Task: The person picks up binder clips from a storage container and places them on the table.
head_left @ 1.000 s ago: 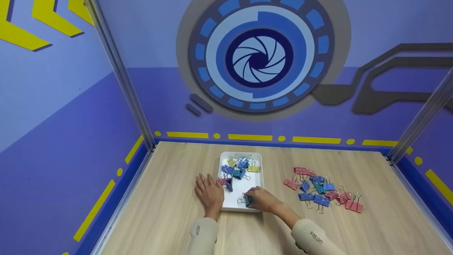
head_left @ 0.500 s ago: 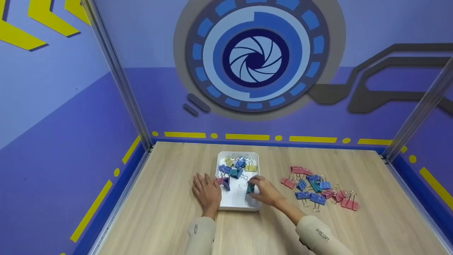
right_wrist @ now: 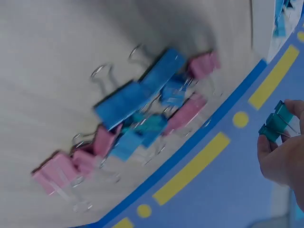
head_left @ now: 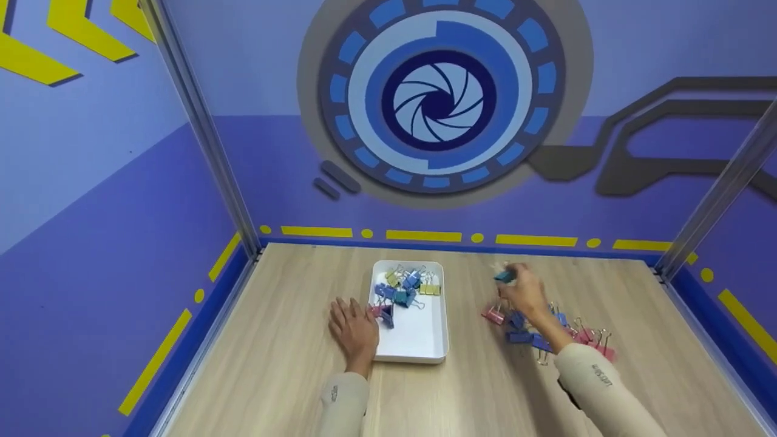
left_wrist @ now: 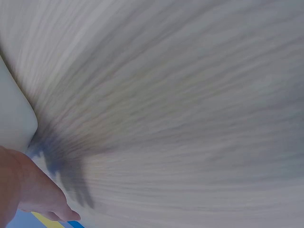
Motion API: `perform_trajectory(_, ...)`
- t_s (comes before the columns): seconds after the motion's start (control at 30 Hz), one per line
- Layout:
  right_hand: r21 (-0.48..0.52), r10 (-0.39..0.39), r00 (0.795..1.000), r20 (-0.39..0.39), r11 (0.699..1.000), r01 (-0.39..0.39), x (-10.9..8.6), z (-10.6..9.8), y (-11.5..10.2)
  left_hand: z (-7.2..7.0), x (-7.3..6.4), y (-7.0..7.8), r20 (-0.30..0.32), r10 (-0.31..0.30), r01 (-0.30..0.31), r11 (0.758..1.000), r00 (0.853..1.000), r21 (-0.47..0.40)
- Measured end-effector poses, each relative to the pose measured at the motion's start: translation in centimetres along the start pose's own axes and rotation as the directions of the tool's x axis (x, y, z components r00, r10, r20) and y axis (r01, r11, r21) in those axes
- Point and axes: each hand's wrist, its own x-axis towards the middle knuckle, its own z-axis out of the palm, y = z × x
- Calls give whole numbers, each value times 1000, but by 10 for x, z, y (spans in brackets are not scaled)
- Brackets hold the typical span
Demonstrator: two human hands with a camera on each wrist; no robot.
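My right hand (head_left: pixel 527 296) pinches a green binder clip (head_left: pixel 504 277) above the table, past the far side of a loose pile of pink, blue and green binder clips. In the right wrist view, thumb and fingers grip this clip by its ends. The forearm covers part of the pile in the head view, where a pink clip (head_left: pixel 493 316) shows at its left. With fingers extended, my left hand (head_left: pixel 357 331) rests beside the left wall of a white tray (head_left: pixel 419 343). Several blue, yellow, green and pink clips lie toward the tray's far end, including a yellow one (head_left: pixel 430 290).
The light wooden table (head_left: pixel 291 340) is bounded by a printed blue-purple back wall (head_left: pixel 267 164) and side walls. Metal posts (head_left: pixel 206 133) stand at its far corners. From the right wrist, blue clips (right_wrist: pixel 126 102) and pink clips (right_wrist: pixel 54 173) show overlapping in the pile.
My right hand has lifted the green binder clip out of the tray's near right part and carried it right and away, past the pile. The left hand has stayed by the tray.
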Motion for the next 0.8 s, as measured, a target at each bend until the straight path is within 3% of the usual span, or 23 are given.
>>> perform_trajectory(0.13,-25,112,992,-58,993,-113,-1,-27,21,-1,-1,0,13,-2,2,1000,1000,-6)
perform_trajectory(0.3,-63,246,966,-78,966,-251,-7,-49,47,-3,2,1,-12,10,-10,1000,1000,-1)
perform_trajectory(0.57,-176,397,918,-16,902,-394,-28,-54,84,-7,1,6,11,-2,3,1000,1000,-8)
perform_trajectory(0.8,-232,483,874,45,856,-461,-38,-50,97,-9,0,6,19,-18,18,1000,1000,11)
